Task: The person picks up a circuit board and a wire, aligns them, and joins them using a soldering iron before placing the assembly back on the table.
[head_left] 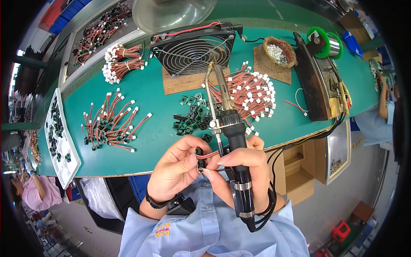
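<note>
Over the near edge of the green bench (180,145), both hands meet close to the chest. Left hand (177,169) is closed in a pinch, thumb & fingers on a small black connector part (199,151) w/ short red/black leads (209,155) running right. Right hand (239,165) is wrapped shut round the black grip of a soldering iron (233,128), its fingertips also nipping the lead ends; the iron's tip points up & away toward the fan (193,49).

Step in hand, as I read it: lining the wire ends up w/ the part, prepping a solder joint, iron not on the work. Next move prob calls for steady pinch on the part, leads seated, then tip swung down w/o touching fingers.

Packages etc: open brown cardboard box (295,169) sits below the bench edge at right; white tray (62,137) of dark parts hangs off the bench's left end; blue bins (68,13) far top left; green solder spool (325,43) top right; small red stool-like thing (341,230) on floor lower right. Orange-red logo patch (162,230) on the light blue shirt. Cork pads lie under the fan & a brown dish (279,51) of solder scraps. No wall signs that I can make out
</note>
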A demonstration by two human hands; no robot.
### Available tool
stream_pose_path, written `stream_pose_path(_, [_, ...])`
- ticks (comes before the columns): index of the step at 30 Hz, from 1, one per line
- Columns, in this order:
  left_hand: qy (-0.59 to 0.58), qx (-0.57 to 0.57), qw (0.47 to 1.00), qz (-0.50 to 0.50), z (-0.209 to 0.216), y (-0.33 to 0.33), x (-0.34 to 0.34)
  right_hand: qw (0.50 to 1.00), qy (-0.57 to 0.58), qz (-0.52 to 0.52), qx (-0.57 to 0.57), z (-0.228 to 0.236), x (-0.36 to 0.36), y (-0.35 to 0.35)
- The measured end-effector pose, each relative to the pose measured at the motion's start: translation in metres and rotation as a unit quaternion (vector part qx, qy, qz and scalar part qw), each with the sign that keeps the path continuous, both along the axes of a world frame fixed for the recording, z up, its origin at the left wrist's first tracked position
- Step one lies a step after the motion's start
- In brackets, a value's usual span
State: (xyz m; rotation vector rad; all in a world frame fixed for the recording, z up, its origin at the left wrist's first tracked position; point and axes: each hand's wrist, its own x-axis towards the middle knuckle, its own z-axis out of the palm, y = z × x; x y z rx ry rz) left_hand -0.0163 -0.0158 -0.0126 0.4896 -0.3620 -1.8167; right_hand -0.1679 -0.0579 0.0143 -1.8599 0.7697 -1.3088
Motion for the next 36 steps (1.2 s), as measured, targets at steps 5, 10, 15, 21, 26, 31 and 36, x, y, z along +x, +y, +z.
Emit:
stream_pose_path(5, [-0.029, -0.001, 0.999, 0.013, 0.0001, 0.0008, -0.0014, 0.999, 0.046, 0.019, 0.018, 0.0042, -0.0043, 0.0007])
stream_pose_path(10, [-0.033, -0.005, 0.999, 0.021, -0.001, 0.0004, -0.0016, 0.999, 0.047, 0.015, 0.021, 0.0066, -0.0048, 0.0012])
stream_pose_path(15, [-0.013, -0.023, 0.999, 0.019, 0.0001, -0.0018, -0.0038, 0.999, 0.032, 0.013, 0.025, 0.0064, -0.005, 0.003])
stream_pose_path(21, [-0.014, -0.014, 0.999, 0.028, 0.0014, -0.0008, -0.0054, 1.0, 0.015, 0.012, 0.013, 0.0057, -0.0032, 0.0029])
stream_pose_path(26, [-0.016, -0.024, 0.999, 0.035, -0.0004, 0.0007, -0.0057, 1.0, 0.017, 0.02, 0.016, 0.0082, -0.0042, 0.0035])
stream_pose_path(31, [-0.044, -0.038, 0.997, 0.051, -0.0013, 0.0016, -0.0063, 1.0, 0.012, 0.015, 0.017, 0.0079, -0.0038, 0.0043])
stream_pose_path(36, [-0.069, -0.024, 0.996, 0.06, 0.0013, 0.0029, -0.0061, 0.999, -0.038, -0.013, -0.005, 0.0038, 0.0015, 0.0036])
